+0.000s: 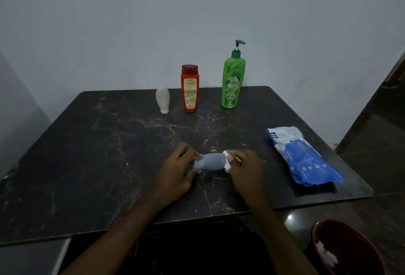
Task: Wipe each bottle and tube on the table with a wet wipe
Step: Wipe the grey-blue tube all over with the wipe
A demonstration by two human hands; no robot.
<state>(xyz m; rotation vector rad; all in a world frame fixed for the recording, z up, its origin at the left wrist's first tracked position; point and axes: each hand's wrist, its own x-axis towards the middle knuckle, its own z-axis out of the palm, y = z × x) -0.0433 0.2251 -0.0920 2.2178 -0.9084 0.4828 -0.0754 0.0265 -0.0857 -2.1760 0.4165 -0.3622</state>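
- Red bin [355,244], below and right of the grey tube [213,162], holds used wipes.
- The tube lies crosswise on the table [87,165], narrow end pointing left.
- Left hand [177,174] grips that narrow end.
- Right hand [245,169] pinches a wet wipe [227,163] on the wide end.

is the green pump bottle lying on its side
No, the green pump bottle stands upright at the back of the table, to the right of the red bottle.

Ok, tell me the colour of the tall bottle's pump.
Dark green pump, on a lighter green bottle; head view.
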